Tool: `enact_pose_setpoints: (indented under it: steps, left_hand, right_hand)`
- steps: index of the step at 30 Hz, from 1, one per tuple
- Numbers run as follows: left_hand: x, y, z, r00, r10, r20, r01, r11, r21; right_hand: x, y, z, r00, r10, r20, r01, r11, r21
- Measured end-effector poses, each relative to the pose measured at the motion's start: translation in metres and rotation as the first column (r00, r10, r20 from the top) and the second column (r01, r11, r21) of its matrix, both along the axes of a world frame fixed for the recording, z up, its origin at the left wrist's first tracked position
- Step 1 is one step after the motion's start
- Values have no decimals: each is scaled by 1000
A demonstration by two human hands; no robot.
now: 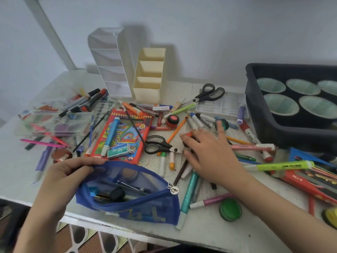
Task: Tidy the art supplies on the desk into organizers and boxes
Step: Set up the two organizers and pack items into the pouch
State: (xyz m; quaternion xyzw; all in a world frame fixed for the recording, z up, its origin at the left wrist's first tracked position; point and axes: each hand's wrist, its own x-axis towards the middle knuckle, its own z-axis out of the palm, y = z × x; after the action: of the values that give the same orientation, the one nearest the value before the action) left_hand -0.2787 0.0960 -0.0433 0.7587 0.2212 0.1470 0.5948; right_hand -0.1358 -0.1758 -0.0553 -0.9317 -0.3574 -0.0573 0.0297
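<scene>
Blue mesh pouch, pinched by left hand.

**Materials and finishes on the desk**
Mesh pouch: sheer blue cloth, metal zip pull. Organizer: matt cream plastic. Taller organizer: translucent plastic. Bin: dark smooth plastic. Scissors: metal blades, matt black grips. Pencil box: glossy printed card. Desk: matt, speckled.

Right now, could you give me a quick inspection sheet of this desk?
Surface: white desk, stained, crowded.
Job's things: blue mesh pouch, unzipped; cream organizer and clear organizer upright at the back.
Clutter: loose pens, two scissors, coloured-pencil box.
Grips: left hand pinches the pouch rim; right hand spread over markers, hold unclear.
Cables: nothing seen.
Surroundings: dark bin of cups at right; plain wall.
</scene>
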Motion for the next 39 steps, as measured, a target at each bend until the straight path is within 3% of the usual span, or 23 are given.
enact_pose_setpoints:
  steps: [4,10,17,21,27,31,34,36,39]
  left_hand:
    - [2,-4,1,1000,-2,10,2,999,39]
    - [4,-4,-1,1000,-6,15,5,999,39]
    - [1,1,-5,1000,1,30,0,1000,-1]
    - [-9,8,-9,998,-6,56,6,1000,11]
    - [-21,10,-12,995,35,93,-37,999,22]
    - [-24,4,-7,993,39,108,-42,999,24]
    - [-26,1,-3,995,31,98,-31,999,-8]
    - [-29,0,-1,997,0,72,1,1000,-19]
    - [-34,1,1,997,-62,44,64,997,-33]
  right_hand:
    - [-1,-15,3,991,-131,14,132,991,-13]
    - [0,-37,4,969,-220,-111,221,975,-3]
    - [-16,-38,12,945,-78,-317,111,990,88]
    - [-29,-31,12,956,-31,-293,65,992,106]
    - [-42,-16,14,942,146,-302,-67,964,258]
    - [-55,-8,25,837,388,-387,-132,828,544]
    - [-66,-4,36,633,615,-470,-145,691,708]
    - [-71,-1,38,503,659,-559,-140,700,700]
    - [-75,3,31,528,611,-590,-188,762,620]
